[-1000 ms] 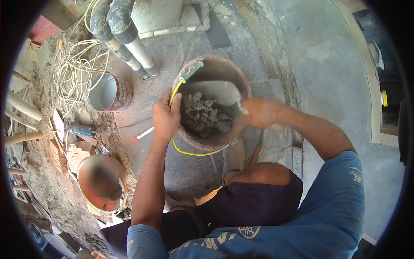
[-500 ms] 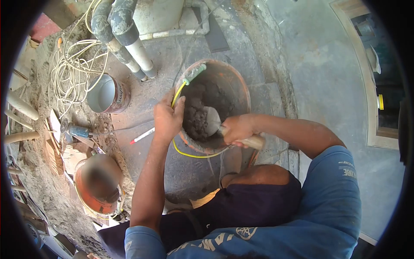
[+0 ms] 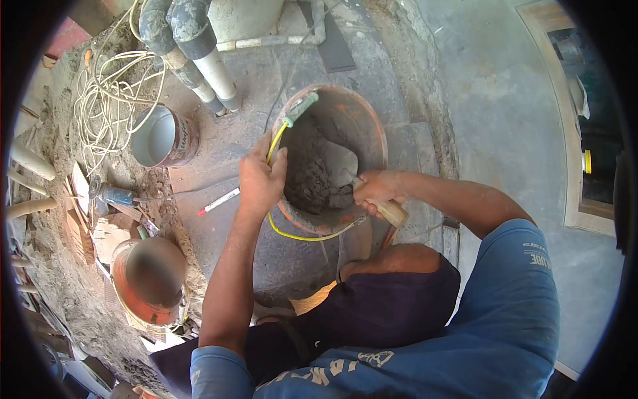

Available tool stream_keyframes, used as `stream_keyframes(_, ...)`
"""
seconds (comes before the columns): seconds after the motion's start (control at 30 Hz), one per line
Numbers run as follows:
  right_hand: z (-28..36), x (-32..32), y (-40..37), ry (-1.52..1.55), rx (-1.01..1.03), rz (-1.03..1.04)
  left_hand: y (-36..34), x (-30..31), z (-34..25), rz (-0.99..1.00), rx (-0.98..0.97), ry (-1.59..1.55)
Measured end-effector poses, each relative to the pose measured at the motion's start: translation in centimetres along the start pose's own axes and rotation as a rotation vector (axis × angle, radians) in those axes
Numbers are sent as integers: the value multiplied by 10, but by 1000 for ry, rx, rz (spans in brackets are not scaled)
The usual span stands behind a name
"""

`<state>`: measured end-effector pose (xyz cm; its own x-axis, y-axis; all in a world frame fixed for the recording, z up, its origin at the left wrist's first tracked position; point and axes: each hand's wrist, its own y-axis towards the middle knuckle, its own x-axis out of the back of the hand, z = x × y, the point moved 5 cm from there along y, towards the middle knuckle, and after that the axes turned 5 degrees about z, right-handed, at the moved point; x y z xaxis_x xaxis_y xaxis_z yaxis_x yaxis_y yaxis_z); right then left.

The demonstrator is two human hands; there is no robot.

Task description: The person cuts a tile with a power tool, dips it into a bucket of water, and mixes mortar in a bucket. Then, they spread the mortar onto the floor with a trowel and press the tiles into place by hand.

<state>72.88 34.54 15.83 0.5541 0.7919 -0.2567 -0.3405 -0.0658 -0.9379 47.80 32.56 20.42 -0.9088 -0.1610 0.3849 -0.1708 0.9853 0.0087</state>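
A wide orange bucket (image 3: 373, 120) stands in front of me with grey wet mortar (image 3: 312, 174) inside. My left hand (image 3: 262, 176) is closed on its left rim, thumb over the edge, beside the yellow cord handle (image 3: 306, 239) with its green grip (image 3: 303, 108). In my right hand (image 3: 377, 191) is a trowel; the fingers wrap around its wooden handle (image 3: 391, 211). The trowel blade (image 3: 340, 163) lies inside the bucket against the mortar, toward the right side. Part of the left rim is hidden by my fingers.
A paint pail (image 3: 189, 136) with pale liquid stands left, near coiled cable (image 3: 109, 110) and upright pipes (image 3: 216, 76). A power tool (image 3: 116, 195) and a white marker (image 3: 219, 201) lie on the floor. A second orange bucket (image 3: 133, 299) sits lower left.
My right hand has moved slightly right, and the trowel blade has shifted right and up across the mortar. The mortar's surface has changed shape. My left hand keeps its hold on the rim.
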Motion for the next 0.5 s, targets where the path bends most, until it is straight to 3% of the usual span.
stream_keyframes(0.1, 13, -45, -14, -129, -53, 104, -7, -3, 5, -37, -12, 33)
stream_keyframes(0.17, 20, -40, -25, -200, -42, 98, 4, 2, 1, -76, -44, 47)
stream_keyframes(0.27, 36, -23, -66, -966, -91, -179, 2, 2, -5, -50, -12, 67)
stream_keyframes(0.33, 37, 11, -78, -1282, 327, -541, 7, 1, -11, -17, -25, 58)
stream_keyframes(0.37, 38, 25, -76, -1273, 320, -560, 8, 0, -12, -7, -40, 52)
stream_keyframes(0.43, 58, 42, -82, -1236, 44, -749, 9, -4, -13, 22, -59, 34)
stream_keyframes(0.5, 47, 21, -39, -1243, -5, -626, 13, -5, -15, 62, -124, 66)
